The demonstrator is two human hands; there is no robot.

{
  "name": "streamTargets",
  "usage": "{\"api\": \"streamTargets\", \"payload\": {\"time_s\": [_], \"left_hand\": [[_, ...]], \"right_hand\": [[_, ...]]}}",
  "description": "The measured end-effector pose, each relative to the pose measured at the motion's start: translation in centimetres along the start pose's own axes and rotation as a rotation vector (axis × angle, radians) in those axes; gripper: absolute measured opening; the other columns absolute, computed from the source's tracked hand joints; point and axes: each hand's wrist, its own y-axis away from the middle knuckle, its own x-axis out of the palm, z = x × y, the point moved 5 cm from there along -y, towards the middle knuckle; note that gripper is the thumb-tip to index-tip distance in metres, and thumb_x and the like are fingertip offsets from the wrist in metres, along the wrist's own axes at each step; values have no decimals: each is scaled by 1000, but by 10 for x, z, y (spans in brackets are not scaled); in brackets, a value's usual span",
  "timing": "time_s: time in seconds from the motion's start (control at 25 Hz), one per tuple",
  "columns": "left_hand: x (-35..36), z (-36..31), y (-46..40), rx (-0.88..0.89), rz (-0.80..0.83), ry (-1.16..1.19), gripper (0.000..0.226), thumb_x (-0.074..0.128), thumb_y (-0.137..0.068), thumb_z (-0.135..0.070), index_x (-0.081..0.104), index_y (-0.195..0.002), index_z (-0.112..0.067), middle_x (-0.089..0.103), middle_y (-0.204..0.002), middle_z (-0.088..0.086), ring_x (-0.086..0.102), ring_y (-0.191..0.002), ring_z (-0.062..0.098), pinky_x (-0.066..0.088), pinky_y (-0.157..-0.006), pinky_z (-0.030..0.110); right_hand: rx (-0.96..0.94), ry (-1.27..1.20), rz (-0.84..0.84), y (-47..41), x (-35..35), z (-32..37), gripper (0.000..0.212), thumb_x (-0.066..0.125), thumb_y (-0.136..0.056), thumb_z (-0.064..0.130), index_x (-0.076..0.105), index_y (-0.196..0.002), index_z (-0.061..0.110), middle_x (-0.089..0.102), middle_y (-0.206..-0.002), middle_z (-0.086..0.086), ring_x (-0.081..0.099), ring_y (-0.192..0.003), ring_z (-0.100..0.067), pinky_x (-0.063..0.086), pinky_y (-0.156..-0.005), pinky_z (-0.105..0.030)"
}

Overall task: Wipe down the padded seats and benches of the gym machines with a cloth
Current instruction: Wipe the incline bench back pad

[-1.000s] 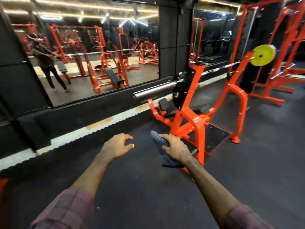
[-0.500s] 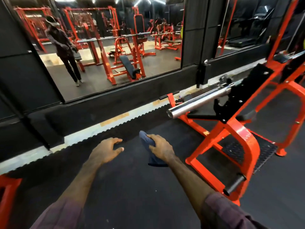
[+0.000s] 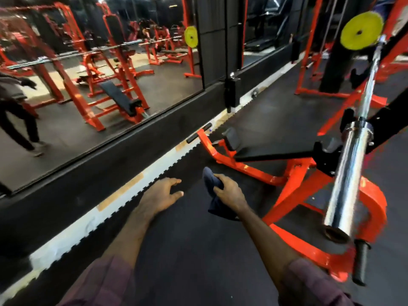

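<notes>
Beside the right hand (image 3: 229,193) gripping the cloth (image 3: 213,195), the bench (image 3: 271,153) now appears

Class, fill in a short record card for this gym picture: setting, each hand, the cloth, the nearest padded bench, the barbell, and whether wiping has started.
setting: gym floor beside a wall mirror
left hand: open, holds nothing
right hand: grips the cloth
cloth: dark blue, bunched, held above the floor
bench pad: black, on an orange frame, ahead of the right hand
barbell: chrome, resting on the rack, with a yellow plate at the far end
wiping: not yet begun; cloth is apart from the pad
</notes>
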Motion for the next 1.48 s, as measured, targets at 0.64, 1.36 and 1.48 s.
{"api": "streamTargets", "payload": {"time_s": [0.64,1.36,1.48], "left_hand": [[22,16,-539,277,250,12,55,70,-96,-50,56,-147,-38,60,-143,-6,57,-131,13,51,-108,42],[199,-62,-1092,538,435,25,48,75,-94,-27,64,-140,-16,63,-139,4,59,-131,20,45,-115,39],[258,-56,-1156,602,439,10,53,75,-94,-21,61,-144,-14,59,-145,5,54,-137,21,40,-120,39]], "right_hand": [[298,-167,-311,-442,-24,-123,54,66,-88,12,62,-141,19,69,-135,2,62,-125,-18,44,-105,-26],[613,-589,-668,-829,-8,-323,60,59,-98,4,49,-155,21,53,-149,12,45,-138,0,32,-122,-27],[616,-604,-739,-888,18,-378,60,56,-100,4,46,-158,17,49,-156,7,39,-147,-5,27,-125,-30]]}}
